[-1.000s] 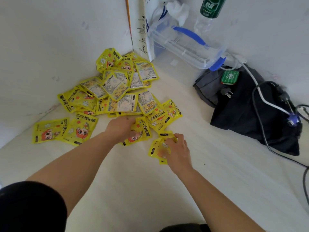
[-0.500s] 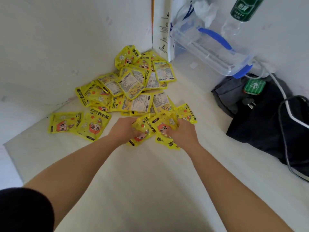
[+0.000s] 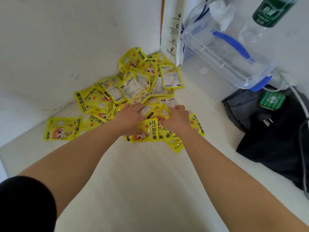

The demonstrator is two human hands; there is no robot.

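A heap of several yellow hand-warmer packets (image 3: 133, 87) fills the corner where the white surface (image 3: 150, 181) meets two white walls. Both of my hands are at the heap's near edge, side by side. My left hand (image 3: 130, 118) lies palm down with its fingers curled round a yellow packet (image 3: 148, 129) printed with a cartoon face. My right hand (image 3: 175, 119) grips other packets (image 3: 173, 139) that stick out below it. One packet (image 3: 61, 128) lies flat, apart at the left.
A clear plastic box with blue handles (image 3: 217, 52) leans on the right wall, with a green-labelled bottle (image 3: 260, 22) beside it. A white paper bag (image 3: 172, 30) stands in the corner. A dark bag (image 3: 275, 139) with a plug (image 3: 265, 119) and cables lies at right.
My right hand carried its packets from the open surface up to the heap beside my left hand. Both hands have pushed further into the pile.
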